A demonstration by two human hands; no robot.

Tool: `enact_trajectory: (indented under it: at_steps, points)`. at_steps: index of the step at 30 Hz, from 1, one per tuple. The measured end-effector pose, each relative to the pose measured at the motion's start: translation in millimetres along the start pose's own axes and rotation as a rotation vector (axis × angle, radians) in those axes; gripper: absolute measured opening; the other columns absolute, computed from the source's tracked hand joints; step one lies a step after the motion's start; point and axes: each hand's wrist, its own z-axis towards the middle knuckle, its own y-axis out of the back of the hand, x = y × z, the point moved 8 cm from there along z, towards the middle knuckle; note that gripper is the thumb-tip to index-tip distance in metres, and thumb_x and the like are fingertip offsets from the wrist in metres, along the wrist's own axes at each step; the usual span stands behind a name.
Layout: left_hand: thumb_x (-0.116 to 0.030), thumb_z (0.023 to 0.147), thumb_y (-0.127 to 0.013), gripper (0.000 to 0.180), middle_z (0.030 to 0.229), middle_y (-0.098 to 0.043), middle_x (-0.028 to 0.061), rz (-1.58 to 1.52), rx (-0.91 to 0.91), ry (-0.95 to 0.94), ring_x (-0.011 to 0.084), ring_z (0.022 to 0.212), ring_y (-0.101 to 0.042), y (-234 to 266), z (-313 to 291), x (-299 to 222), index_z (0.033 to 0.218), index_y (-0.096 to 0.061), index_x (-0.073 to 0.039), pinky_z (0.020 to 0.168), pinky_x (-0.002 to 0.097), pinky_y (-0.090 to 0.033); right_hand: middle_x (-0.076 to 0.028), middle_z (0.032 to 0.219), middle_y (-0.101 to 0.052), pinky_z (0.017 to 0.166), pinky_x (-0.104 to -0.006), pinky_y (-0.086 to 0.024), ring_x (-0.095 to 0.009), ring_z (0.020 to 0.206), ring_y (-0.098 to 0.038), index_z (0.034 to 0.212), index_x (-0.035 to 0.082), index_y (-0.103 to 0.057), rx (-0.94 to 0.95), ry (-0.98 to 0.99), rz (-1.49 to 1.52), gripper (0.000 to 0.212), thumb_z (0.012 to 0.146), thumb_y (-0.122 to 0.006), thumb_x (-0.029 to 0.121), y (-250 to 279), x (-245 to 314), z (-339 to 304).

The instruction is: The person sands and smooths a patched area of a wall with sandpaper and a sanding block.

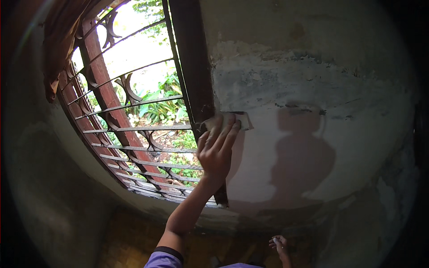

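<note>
The left hand, fingers laid over a flat pale piece, holds it against the wall just beside the dark window frame; the right hand hangs low, half curled, too small to tell whether it holds anything

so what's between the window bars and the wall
In the head view, the dark upright post, partly covered by the left hand, separates bars and wall.
</note>
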Motion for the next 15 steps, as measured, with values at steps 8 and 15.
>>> enact_trajectory:
  at_steps: [8, 15]
  points:
    - [-0.007, 0.081, -0.052, 0.038, 0.123, -0.060, 0.0043, -0.071, 0.422, -0.050, 0.0219, 0.113, -0.057, -76, -244, -15, 0.118, -0.061, -0.014, 0.091, 0.0372, -0.047, -0.009, 0.081, -0.066, 0.056, -0.0249, -0.048, -0.014, 0.064, -0.063, 0.098, 0.002, -0.055, -0.025, 0.014, 0.062, 0.020, 0.090, -0.053, 0.020, 21, -17, -4]
    - [-0.003, 0.077, -0.050, 0.045, 0.118, -0.062, 0.0042, -0.230, 0.830, 0.185, 0.0204, 0.112, -0.057, -104, -362, -18, 0.118, -0.059, -0.018, 0.088, 0.0378, -0.046, -0.008, 0.082, -0.065, 0.057, -0.0241, -0.047, -0.013, 0.066, -0.063, 0.099, 0.003, -0.056, -0.054, 0.042, 0.028, 0.021, 0.090, -0.053, 0.021, 31, 2, -23]
